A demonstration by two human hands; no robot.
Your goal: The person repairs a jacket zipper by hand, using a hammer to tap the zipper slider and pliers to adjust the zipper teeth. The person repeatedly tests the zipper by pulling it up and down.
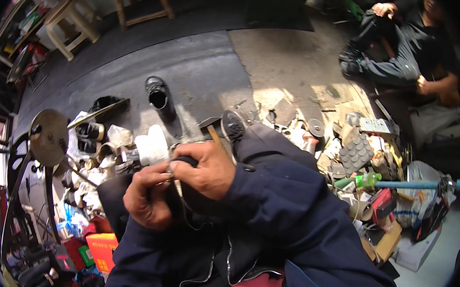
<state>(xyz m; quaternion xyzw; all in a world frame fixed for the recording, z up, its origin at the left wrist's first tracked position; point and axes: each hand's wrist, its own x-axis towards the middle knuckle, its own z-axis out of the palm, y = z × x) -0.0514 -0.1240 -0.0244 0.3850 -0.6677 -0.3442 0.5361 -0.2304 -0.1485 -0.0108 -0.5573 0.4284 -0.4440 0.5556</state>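
In front of my chest, my two hands meet over a small black piece [186, 160] that is mostly covered by the fingers. My left hand [148, 196] is closed, its fingertips pinching the near edge of it. From above, my right hand [207, 169] closes round the same piece, thumb bent over it. A metal zip [182, 197] runs down from between the hands toward my dark jacket; where it joins is hidden. Just beyond the fingers is a white object [152, 145], perhaps a shoe. A wooden strip [216, 137] shows past my right hand; whether it is held I cannot tell.
A black shoe [157, 96] stands on the dark floor mat [199, 62]. At left rises a metal stand with a round plate [48, 137]. Scraps and a green bottle [368, 179] lie at right. A seated person [399, 55] is far right, a stool [71, 26] far left.
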